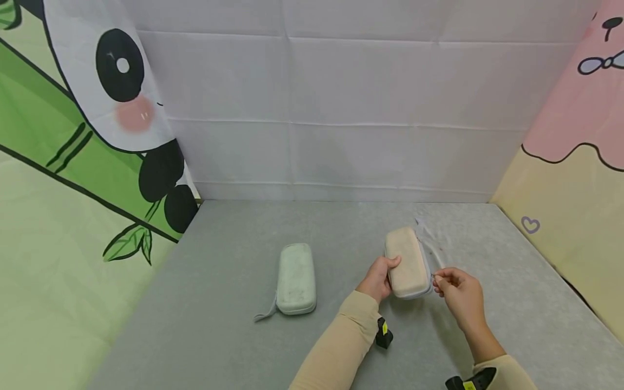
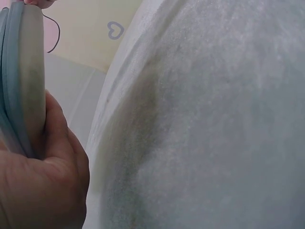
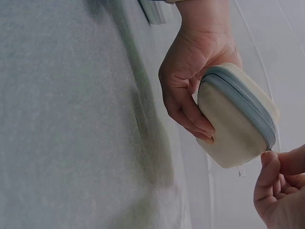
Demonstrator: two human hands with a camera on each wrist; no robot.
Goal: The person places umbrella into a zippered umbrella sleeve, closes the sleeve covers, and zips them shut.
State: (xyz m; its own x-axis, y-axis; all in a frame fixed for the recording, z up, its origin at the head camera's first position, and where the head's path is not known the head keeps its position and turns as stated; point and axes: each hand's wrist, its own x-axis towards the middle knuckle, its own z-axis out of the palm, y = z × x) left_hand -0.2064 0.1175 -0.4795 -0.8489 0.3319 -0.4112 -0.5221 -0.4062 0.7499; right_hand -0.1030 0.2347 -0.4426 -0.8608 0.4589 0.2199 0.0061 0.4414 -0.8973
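My left hand (image 1: pixel 379 277) grips a cream zippered case (image 1: pixel 407 262) by its left side, thumb on the top face, and holds it tilted above the table. In the right wrist view, the left fingers (image 3: pixel 193 117) wrap under the case, and its blue-grey zipper (image 3: pixel 240 100) looks closed along the visible side. At one end of that zipper my right hand (image 1: pixel 458 295) pinches the small zipper pull, mostly hidden by the fingertips. The left wrist view shows the case's edge (image 2: pixel 32 81) above the left hand (image 2: pixel 52 176).
To the left, a pale green zippered case (image 1: pixel 296 279) lies on the grey table (image 1: pixel 219 346), its grey strap (image 1: pixel 265 314) trailing toward the front left. A pale strip (image 1: pixel 431 250) shows beside the cream case. White cloth (image 1: pixel 351 108) hangs behind, with printed cloths at both sides.
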